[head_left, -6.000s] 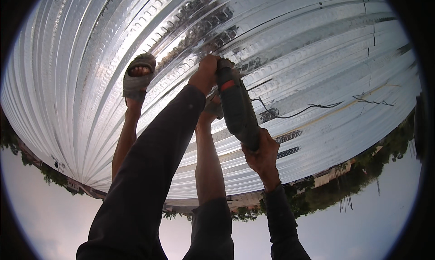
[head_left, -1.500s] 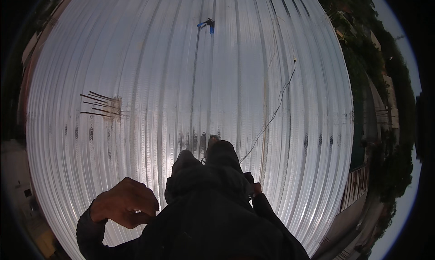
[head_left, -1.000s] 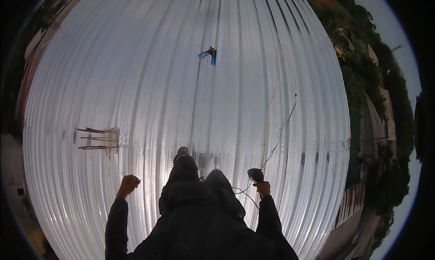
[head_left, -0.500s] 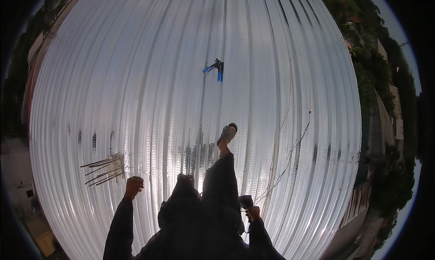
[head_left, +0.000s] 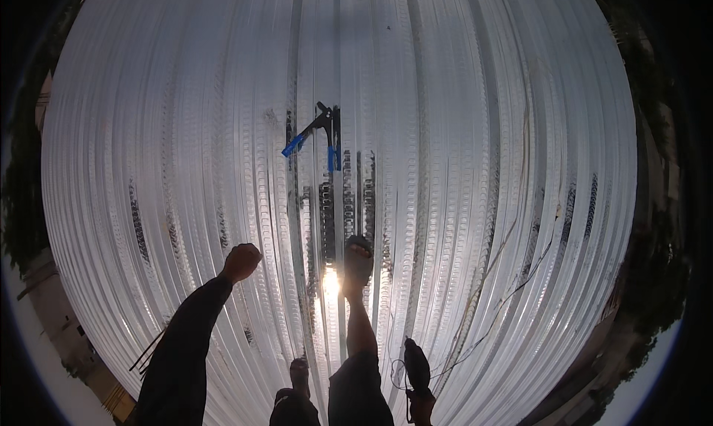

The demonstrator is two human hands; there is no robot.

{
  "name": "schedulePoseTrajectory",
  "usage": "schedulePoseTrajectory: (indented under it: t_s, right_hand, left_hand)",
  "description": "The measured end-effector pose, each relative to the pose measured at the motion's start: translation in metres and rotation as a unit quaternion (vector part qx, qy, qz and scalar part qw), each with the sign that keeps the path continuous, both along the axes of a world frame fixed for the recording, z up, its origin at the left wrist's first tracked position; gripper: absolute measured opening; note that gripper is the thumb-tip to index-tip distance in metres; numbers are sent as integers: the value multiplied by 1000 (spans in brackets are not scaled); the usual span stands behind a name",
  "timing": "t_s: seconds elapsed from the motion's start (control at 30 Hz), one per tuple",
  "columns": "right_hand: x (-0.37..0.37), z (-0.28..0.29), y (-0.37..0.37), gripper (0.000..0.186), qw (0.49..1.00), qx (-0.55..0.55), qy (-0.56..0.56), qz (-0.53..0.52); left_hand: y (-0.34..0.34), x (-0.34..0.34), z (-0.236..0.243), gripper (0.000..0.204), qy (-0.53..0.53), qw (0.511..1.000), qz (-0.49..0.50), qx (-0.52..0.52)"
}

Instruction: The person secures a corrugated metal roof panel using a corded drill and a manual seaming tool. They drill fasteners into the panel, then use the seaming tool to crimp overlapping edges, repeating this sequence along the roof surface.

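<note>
Ribbed metal roof (head_left: 460, 92), outdoors; dark power tool (head_left: 417, 363) in the right hand (head_left: 422, 407), blue-handled tool (head_left: 329, 132) ahead of both hands.
In my head view, silvery sheeting fills most of the scene, ribs running forward, glare beside the leading sandalled foot (head_left: 358, 261); trees (head_left: 653, 314) border the right. Blue-handled tool: black, grips spread, lying on the roof, between the hands sideways, well apart from either. Dark power tool: near the lower edge, its base gripped by the right hand; individual fingers too dark for me to separate. Left hand (head_left: 243, 261): raised, curled into a fist, nothing visible inside. Cable (head_left: 512, 291): thin, trailing forward at right.
</note>
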State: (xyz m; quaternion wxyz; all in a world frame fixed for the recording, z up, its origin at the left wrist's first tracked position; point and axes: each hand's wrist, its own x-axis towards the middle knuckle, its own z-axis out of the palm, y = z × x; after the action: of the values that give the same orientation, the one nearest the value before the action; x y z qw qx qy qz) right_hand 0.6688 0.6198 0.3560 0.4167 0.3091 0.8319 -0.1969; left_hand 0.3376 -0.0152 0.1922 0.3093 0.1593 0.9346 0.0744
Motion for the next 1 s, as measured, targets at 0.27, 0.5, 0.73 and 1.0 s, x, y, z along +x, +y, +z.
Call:
schedulePoseTrajectory:
  t_s: [0.27, 0.5, 0.73, 1.0]
  right_hand:
    - [-258, 48, -18, 22, 916, 20, -91, -391]
    - [-329, 69, -31, 18, 893, -49, -74, -442]
    - [-354, 39, -45, 22, 966, -52, -36, -250]
    - [-485, 16, -104, 31, 947, -21, -141, -289]
  left_hand:
    - [206, -264, -53, 24, -74, 932, 270, 230]
    - [234, -413, 1, 27, -50, 973, 179, 139]
    - [209, -578, -38, 17, 44, 992, 97, 73]
    - [246, -794, -190, 25, 144, 981, 12, 126]
